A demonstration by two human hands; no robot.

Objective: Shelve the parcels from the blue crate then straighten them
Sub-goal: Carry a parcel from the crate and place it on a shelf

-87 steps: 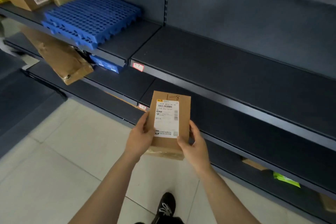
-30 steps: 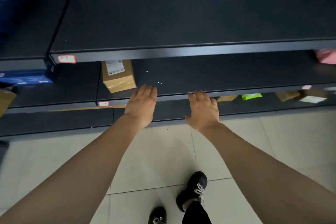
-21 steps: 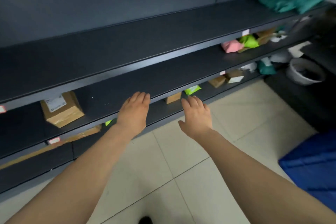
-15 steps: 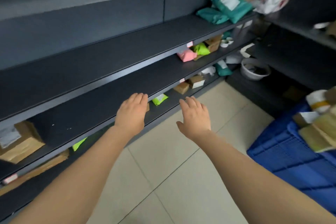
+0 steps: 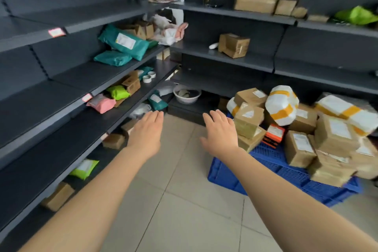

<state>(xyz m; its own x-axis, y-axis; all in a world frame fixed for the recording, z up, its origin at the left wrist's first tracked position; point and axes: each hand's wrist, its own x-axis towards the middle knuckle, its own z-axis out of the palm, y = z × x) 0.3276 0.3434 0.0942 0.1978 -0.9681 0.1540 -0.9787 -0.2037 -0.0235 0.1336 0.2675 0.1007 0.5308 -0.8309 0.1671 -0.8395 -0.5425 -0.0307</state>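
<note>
The blue crate (image 5: 272, 172) stands on the floor at the right, heaped with several brown cardboard parcels (image 5: 248, 119) and white bags taped in yellow (image 5: 281, 105). Both of my arms reach forward over the tiled floor. My left hand (image 5: 146, 134) is held flat with straight fingers and holds nothing, near the front edge of the dark shelves on the left. My right hand (image 5: 219, 134) is also flat and holds nothing, just left of the nearest parcels on the crate, not touching them.
Dark shelving (image 5: 61, 129) runs along the left and across the back. It carries teal bags (image 5: 122, 42), a pink bag (image 5: 101, 103), green bags (image 5: 117, 92), small boxes and a white bowl (image 5: 187, 94). More boxes (image 5: 234, 45) sit on the back shelves.
The brown parcel I held was set on the left shelf and let go. Since then my view has swung right, bringing the blue crate and the corner shelves into sight; both hands stay flat.
</note>
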